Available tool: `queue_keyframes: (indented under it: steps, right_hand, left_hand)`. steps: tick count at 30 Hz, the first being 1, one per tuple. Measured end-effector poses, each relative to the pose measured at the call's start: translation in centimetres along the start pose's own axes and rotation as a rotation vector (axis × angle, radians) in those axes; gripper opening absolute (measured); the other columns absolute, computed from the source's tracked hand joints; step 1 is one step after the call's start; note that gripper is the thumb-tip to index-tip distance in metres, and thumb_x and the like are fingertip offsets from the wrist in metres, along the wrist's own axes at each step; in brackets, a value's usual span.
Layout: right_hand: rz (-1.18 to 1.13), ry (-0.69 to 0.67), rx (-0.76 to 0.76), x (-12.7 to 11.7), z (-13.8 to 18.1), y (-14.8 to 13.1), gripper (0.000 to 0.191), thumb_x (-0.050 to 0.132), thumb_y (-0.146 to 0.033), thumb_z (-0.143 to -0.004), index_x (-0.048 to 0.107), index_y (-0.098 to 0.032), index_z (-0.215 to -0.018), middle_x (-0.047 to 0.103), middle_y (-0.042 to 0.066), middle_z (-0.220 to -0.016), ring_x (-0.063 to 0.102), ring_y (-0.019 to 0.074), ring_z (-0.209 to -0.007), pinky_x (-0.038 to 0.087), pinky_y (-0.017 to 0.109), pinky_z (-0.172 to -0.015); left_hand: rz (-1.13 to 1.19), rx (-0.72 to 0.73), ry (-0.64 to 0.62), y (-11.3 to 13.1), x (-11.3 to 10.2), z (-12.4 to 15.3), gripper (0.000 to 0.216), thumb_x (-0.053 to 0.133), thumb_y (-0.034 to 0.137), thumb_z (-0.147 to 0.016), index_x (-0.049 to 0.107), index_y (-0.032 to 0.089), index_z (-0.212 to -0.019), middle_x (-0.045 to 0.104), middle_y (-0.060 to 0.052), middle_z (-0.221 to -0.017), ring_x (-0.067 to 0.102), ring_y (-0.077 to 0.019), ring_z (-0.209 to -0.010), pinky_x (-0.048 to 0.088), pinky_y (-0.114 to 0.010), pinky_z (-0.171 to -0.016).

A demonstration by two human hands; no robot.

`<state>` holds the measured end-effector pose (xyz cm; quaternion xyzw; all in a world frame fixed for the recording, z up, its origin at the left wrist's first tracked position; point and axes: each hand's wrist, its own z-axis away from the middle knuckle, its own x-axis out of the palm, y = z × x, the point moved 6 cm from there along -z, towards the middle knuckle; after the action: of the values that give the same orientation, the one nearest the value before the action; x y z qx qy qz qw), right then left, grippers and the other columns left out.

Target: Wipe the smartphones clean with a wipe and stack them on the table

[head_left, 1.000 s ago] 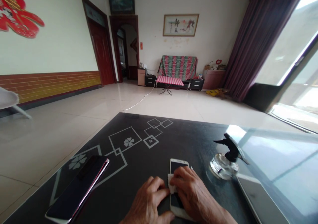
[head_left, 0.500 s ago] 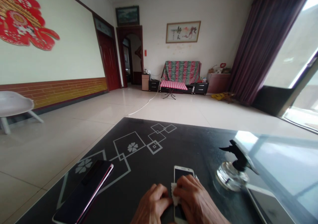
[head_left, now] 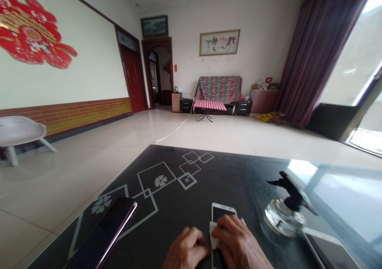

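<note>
Two of my hands are at work at the near side of the black table (head_left: 238, 181). The white phone (head_left: 220, 211) lies face up there, right in front of me, its top end showing beyond my fingers. My right hand (head_left: 235, 241) covers much of it, the fingers bunched and grasping a white tissue (head_left: 212, 231) against the screen. My left hand (head_left: 188, 247) sits just beside the phone's left edge with its fingers curled; I cannot tell whether they grip that edge or only rest by it. Off to my left lies a dark phone (head_left: 104, 233) with a pinkish edge, well apart from both hands. To my right stands a clear bottle (head_left: 280, 218) with a black spray top (head_left: 288, 187), and near its base lies a pale-rimmed tablet (head_left: 331, 247), cut off at the bottom.
</note>
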<state>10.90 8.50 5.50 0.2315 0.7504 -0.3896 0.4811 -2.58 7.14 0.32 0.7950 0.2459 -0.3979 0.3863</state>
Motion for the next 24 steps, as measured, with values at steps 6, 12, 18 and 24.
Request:
queue_keyframes:
  steps: [6,12,18,24]
  right_hand:
    - [-0.038,-0.002,-0.033,-0.2,0.0,-0.2,0.025,0.048,-0.005,-0.075,0.063,-0.023,-0.081,0.059,0.003,-0.088,0.053,0.0173,-0.084,0.040,0.029,-0.074]
    - [-0.015,-0.025,-0.096,0.8,0.2,-0.2,0.028,0.051,-0.001,-0.064,0.063,-0.023,-0.078,0.059,0.000,-0.085,0.052,0.0159,-0.082,0.038,0.027,-0.071]
    - [0.004,-0.034,-0.119,0.9,0.2,-0.4,0.025,0.051,-0.004,-0.070,0.063,-0.022,-0.081,0.058,0.002,-0.087,0.052,0.0164,-0.082,0.039,0.028,-0.072]
    - [0.030,0.028,-0.024,0.1,-0.1,0.1,0.026,0.044,-0.007,-0.080,0.062,-0.023,-0.089,0.056,0.004,-0.092,0.052,0.0184,-0.086,0.040,0.030,-0.075]
  left_hand:
    - [0.004,0.003,0.004,-0.5,0.7,0.1,0.016,0.058,0.038,-0.087,0.071,0.029,-0.086,0.060,-0.001,-0.087,0.055,-0.0156,-0.080,0.044,-0.024,-0.068]
    - [0.021,-0.037,0.002,-1.0,1.0,0.1,0.011,0.059,0.029,-0.087,0.070,0.028,-0.084,0.060,0.000,-0.085,0.056,-0.0142,-0.077,0.043,-0.023,-0.066]
    - [0.002,0.020,0.020,-0.4,0.5,0.1,0.014,0.057,0.033,-0.088,0.069,0.027,-0.083,0.061,0.000,-0.088,0.055,-0.0150,-0.080,0.042,-0.023,-0.066]
    - [0.024,0.070,0.013,-0.3,0.1,0.0,0.014,0.059,0.036,-0.087,0.069,0.026,-0.086,0.062,0.000,-0.089,0.055,-0.0154,-0.080,0.043,-0.024,-0.069]
